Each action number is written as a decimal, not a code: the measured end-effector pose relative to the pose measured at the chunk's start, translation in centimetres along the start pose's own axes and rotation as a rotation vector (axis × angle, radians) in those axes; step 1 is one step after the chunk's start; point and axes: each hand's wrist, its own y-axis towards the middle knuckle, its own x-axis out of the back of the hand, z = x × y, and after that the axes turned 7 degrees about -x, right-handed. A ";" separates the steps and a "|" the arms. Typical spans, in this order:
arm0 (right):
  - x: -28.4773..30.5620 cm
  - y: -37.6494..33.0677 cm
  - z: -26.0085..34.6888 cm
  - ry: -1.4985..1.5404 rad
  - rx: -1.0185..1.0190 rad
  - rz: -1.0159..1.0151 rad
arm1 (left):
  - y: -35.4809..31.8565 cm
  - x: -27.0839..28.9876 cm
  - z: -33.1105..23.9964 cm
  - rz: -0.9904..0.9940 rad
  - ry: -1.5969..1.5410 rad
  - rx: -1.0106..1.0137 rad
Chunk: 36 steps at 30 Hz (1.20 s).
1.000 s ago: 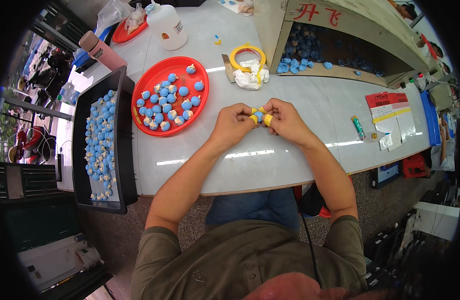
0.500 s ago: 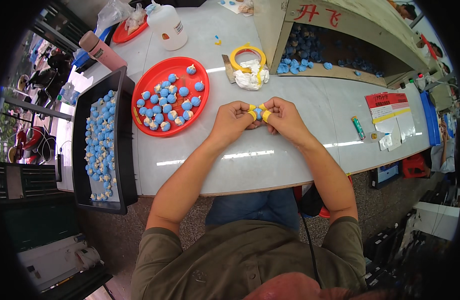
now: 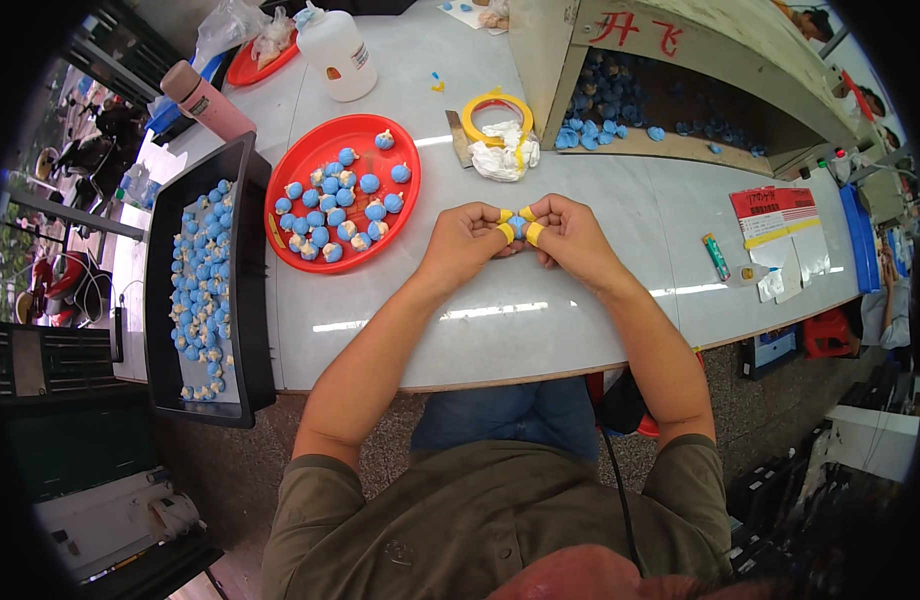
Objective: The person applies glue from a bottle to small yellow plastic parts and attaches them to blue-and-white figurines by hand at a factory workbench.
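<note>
Between my fingertips, over the middle of the table, is a small blue piece [image 3: 519, 227], mostly covered by the fingers. My left hand [image 3: 462, 246] pinches it from one side and my right hand [image 3: 577, 243] from the other. Yellow tape wraps the thumb and index fingertips of both hands. To the left, a round red tray [image 3: 305, 155] carries several blue balls [image 3: 371, 183] with cream-coloured tops. Farther left, many similar ball pieces [image 3: 202, 290] lie in a black rectangular bin [image 3: 252, 330].
Beyond my hands lie a yellow tape roll [image 3: 470, 118], crumpled white tissue [image 3: 500, 163] and a flat metal strip [image 3: 458, 138]. A wooden box [image 3: 545, 60] with blue pieces stands at far right. A white jug [image 3: 335, 60] and pink bottle [image 3: 208, 103] stand far left.
My hands stay in nearly the same place, still pinching the blue piece. Its visible part looks slightly rounder between the fingertips now.
</note>
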 end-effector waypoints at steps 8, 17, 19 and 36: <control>-0.1 0.1 -0.3 -0.046 0.033 0.018 | 0.0 -0.2 0.9 -0.019 0.051 -0.037; -0.2 0.4 -0.9 -0.074 0.074 0.005 | -0.1 -0.3 1.1 -0.032 0.064 -0.058; -0.2 0.4 -1.1 -0.084 0.077 -0.005 | -0.1 -0.4 0.9 -0.035 0.069 -0.053; -0.1 0.1 -0.6 -0.069 0.036 -0.003 | 0.0 -0.2 0.4 -0.028 0.100 -0.003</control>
